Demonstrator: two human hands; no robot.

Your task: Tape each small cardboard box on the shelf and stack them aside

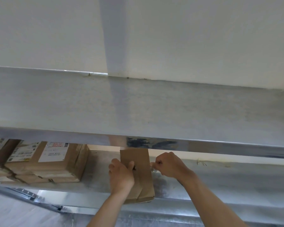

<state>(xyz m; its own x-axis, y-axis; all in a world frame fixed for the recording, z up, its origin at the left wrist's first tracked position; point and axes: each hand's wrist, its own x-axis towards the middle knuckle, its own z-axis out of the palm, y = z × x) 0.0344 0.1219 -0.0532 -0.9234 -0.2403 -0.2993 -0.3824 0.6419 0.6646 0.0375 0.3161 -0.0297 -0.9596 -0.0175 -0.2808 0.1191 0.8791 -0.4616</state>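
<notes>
I see the small cardboard box (136, 174) lying on the lower metal shelf (220, 181), left hand (120, 174) curled over its top, right hand (168, 164) pinching something tiny (tape, probably) beside its edge; it looks light, stiff, crushable, best held by its sides.

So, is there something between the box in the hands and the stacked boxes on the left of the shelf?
Nothing visible. The small cardboard box lies on the lower shelf, with the left hand on it and the right hand at its right edge. Only bare shelf surface lies between it and the stack of labelled boxes.
</notes>
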